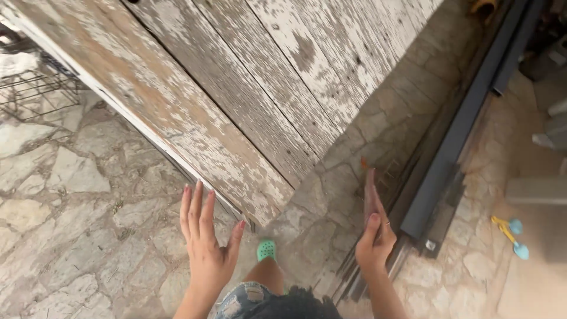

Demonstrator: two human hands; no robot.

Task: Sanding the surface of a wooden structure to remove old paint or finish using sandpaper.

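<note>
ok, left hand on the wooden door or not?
Cannot tell. In the head view the left hand is open, its fingertips overlapping the lower edge of the weathered wooden door, but no contact or gap shows plainly.

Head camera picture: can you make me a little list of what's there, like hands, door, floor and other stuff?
left hand: open, fingers spread, by the door's lower edge; touch unclear
right hand: open, holds nothing, thumb up, ring on one finger
door: old wooden planks, white paint peeling
floor: flat irregular stones
shoe: green, with holes
rail: dark metal, right of the door
scoops: yellow and blue, on the ground far right
wire rack: top left
</note>
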